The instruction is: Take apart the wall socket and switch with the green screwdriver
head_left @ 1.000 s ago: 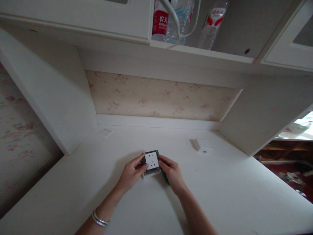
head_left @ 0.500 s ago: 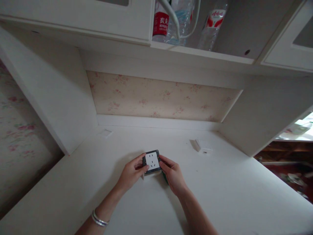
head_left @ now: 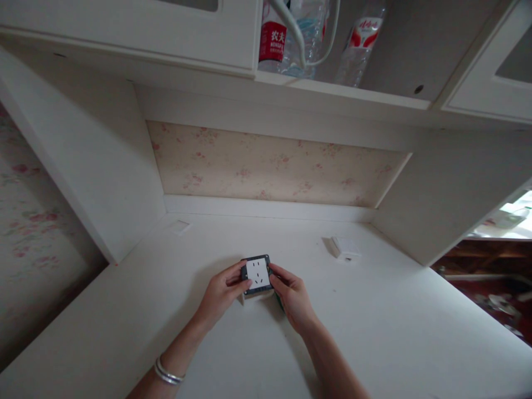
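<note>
Both hands hold a socket (head_left: pixel 257 274) over the desk (head_left: pixel 374 332), near its middle. The left hand (head_left: pixel 222 293) grips its edge at 9 o'clock, fingers curled around it; the right hand (head_left: pixel 293 296) pinches the edge at 3 o'clock. A white box (head_left: pixel 344 247) lies at 2 o'clock, well apart. Bottles (head_left: pixel 291 39) stand on the shelf at 12 o'clock.

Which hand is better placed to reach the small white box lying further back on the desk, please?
Probably the right hand: the white box lies on its side of the socket, while the left hand would have to cross over.
</note>
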Available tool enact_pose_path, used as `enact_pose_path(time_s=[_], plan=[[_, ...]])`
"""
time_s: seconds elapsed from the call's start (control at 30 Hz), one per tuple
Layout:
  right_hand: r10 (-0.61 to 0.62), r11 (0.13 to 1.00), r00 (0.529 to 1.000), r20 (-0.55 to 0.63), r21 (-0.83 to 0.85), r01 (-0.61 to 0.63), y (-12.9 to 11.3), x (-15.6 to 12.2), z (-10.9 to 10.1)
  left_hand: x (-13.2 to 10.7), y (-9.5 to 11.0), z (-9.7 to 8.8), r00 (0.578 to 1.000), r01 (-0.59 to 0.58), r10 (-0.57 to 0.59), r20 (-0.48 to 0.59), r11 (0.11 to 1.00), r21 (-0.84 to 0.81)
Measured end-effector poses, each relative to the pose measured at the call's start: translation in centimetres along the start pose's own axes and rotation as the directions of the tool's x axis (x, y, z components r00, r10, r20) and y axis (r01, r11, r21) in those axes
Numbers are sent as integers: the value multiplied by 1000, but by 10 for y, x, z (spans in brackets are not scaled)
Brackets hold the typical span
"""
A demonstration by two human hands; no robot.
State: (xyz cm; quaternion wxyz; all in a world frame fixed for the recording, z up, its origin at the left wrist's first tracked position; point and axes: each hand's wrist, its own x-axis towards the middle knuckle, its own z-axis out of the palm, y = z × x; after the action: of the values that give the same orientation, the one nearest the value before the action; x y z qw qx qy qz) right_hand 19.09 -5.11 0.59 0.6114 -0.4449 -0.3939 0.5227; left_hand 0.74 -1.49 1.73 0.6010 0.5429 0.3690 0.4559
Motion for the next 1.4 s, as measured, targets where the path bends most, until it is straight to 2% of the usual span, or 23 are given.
enact_pose_path(time_s=[0.23, 0.4, 0.7, 0.93, 1.2, 1.4], plan=[[4, 1000, 1000, 15, 20, -5, -3, -2, 1, -1, 3, 0, 999, 12, -12, -34, 1000, -12], [22, 999, 1000, 14, 48, -23, -4, -3, 3, -1, 6, 1, 994, 40, -50, -97, 994, -99], [40, 997, 999, -8, 69, -39, -5, -4, 5, 1, -1, 3, 982, 56, -83, -168, 985, -161], [67, 990, 998, -7, 127, -66, -9, -5, 6, 0, -2, 1, 991, 52, -69, -118, 988, -146], [62, 991, 998, -15, 117, -60, -7, -4, 4, -1, -1, 2, 992, 108, -117, -50, 981, -163], [56, 992, 998, -5, 112, -55, -4, -4, 4, -1, -1, 3, 989, 121, -135, -59, 971, -207]])
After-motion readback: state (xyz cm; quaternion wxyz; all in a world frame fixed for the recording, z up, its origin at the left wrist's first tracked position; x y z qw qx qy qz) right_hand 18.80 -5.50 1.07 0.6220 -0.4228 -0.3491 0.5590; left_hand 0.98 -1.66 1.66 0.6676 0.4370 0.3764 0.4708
